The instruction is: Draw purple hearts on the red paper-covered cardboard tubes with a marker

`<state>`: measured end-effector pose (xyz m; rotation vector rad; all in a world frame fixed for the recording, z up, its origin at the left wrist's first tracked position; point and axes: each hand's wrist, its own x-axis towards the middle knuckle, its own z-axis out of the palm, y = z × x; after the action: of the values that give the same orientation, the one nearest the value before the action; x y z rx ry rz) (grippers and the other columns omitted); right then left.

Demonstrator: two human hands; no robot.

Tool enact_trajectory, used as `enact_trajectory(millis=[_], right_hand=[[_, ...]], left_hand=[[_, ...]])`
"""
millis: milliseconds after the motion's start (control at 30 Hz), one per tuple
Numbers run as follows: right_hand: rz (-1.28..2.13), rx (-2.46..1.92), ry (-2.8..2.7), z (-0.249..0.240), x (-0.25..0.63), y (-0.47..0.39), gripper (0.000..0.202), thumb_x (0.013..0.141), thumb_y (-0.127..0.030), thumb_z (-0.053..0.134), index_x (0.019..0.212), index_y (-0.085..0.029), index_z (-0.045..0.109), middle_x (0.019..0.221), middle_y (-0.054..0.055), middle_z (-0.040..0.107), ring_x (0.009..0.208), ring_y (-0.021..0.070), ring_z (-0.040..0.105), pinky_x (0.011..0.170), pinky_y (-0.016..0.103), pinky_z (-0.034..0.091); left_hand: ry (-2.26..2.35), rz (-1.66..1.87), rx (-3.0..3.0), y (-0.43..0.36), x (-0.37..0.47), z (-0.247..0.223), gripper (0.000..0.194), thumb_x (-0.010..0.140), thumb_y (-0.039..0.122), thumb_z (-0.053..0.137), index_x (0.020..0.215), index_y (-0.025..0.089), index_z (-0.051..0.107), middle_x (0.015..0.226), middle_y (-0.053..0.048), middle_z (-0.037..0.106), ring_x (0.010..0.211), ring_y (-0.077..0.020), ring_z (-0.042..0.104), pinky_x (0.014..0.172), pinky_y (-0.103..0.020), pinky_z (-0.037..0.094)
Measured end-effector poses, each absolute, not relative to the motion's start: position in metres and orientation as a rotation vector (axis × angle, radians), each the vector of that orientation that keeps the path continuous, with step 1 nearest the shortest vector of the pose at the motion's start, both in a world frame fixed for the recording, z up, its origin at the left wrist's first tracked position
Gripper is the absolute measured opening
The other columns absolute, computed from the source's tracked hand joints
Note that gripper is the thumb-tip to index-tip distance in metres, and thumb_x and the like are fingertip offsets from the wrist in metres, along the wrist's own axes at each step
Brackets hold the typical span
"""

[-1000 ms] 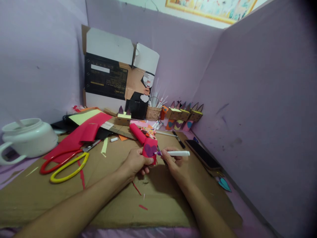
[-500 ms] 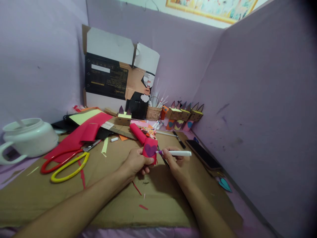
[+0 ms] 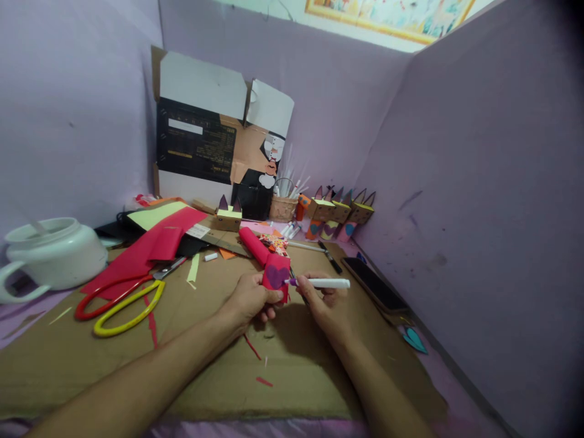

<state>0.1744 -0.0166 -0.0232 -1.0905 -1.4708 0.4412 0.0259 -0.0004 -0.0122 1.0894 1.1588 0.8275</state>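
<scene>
Between the thumb and fingers of my left hand (image 3: 253, 298) is a small red paper piece (image 3: 283, 263), held up above the cardboard. A purple heart (image 3: 276, 277) fills most of its face. My right hand (image 3: 325, 303) grips a white marker (image 3: 329, 283) whose purple tip points left and meets the heart's right side. Just behind the red piece lies a red paper roll (image 3: 253, 244), partly covered by it. Beside the roll is a patterned scrap (image 3: 274, 243). Part of a dark thin object under my right hand is hidden.
Large scissors (image 3: 130, 304) with red and yellow handles lie at left by red paper (image 3: 146, 249) and a white mug (image 3: 57, 252). A phone (image 3: 376, 285) rests at right. Cardboard-headed figures with pointed ears (image 3: 323, 210) and a basket of markers (image 3: 283, 208) stand at the back.
The marker and my right hand have shifted slightly left, the tip moving a little further over the heart. My left hand and the red paper piece stay in place.
</scene>
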Motion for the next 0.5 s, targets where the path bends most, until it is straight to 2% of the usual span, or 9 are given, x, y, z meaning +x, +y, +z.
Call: enact_trajectory(millis=[267, 500], right_hand=[[0.397, -1.101, -1.216, -0.0134, 0.1773, -0.0165, 0.021, 0.076, -0.035, 0.061, 0.070, -0.015, 0.063, 0.057, 0.003, 0.063, 0.052, 0.0152, 0.060, 0.051, 0.026, 0.048], [0.363, -1.108, -1.353, -0.0183, 0.1757, -0.0158, 0.021, 0.077, -0.035, 0.060, 0.070, -0.015, 0.063, 0.058, 0.003, 0.064, 0.053, 0.0155, 0.059, 0.051, 0.027, 0.047]], left_hand=[[1.154, 0.846, 1.057, -0.0012, 0.0256, -0.0105, 0.011, 0.061, 0.014, 0.059, 0.064, 0.015, 0.049, 0.046, 0.003, 0.055, 0.032, -0.0057, 0.044, 0.029, -0.015, 0.030], [1.165, 0.843, 1.056, -0.0013, 0.0260, -0.0115, 0.009, 0.061, 0.013, 0.057, 0.065, 0.015, 0.049, 0.047, 0.003, 0.056, 0.031, -0.0053, 0.043, 0.029, -0.015, 0.030]])
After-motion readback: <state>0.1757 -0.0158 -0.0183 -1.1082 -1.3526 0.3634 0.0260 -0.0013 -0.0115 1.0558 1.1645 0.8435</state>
